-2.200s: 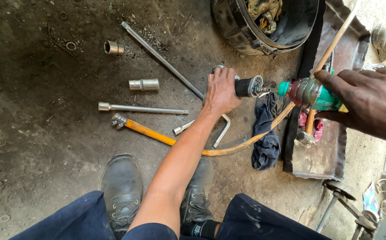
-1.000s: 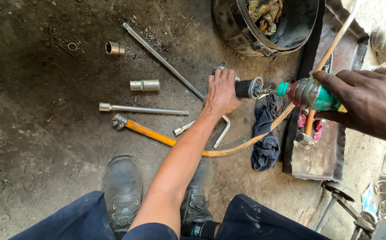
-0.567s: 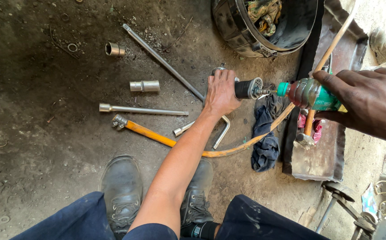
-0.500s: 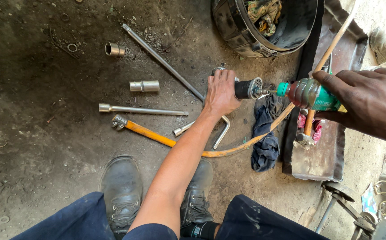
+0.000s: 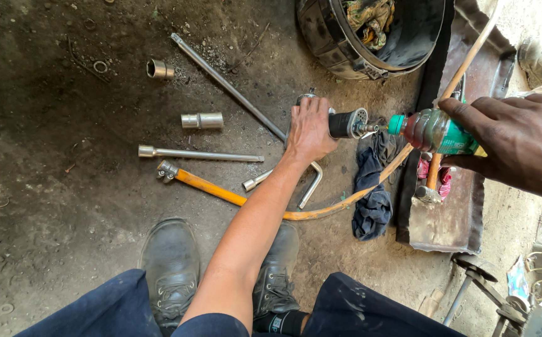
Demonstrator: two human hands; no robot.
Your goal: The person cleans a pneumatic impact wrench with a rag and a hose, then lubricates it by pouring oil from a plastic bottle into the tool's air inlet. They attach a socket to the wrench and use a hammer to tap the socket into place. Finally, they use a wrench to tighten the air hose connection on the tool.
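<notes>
Boots (image 5: 172, 268) sit nearest to me on the dirt floor, toes pointing away. Beyond them, my left hand (image 5: 309, 130) is closed around the black body of a pneumatic tool (image 5: 346, 123), holding it level just above the ground. My right hand (image 5: 520, 140) is clamped on a small bottle (image 5: 436, 131) with a green cap, tipped sideways so the cap nearly meets the tool's metal inlet. A dark blue rag (image 5: 371, 187) lies below that gap. Left of my forearm lie an orange hose (image 5: 221, 190), an extension bar (image 5: 199, 153) and a chrome socket (image 5: 202, 120). Farthest away stands a black bucket (image 5: 339, 43) holding cloth.
</notes>
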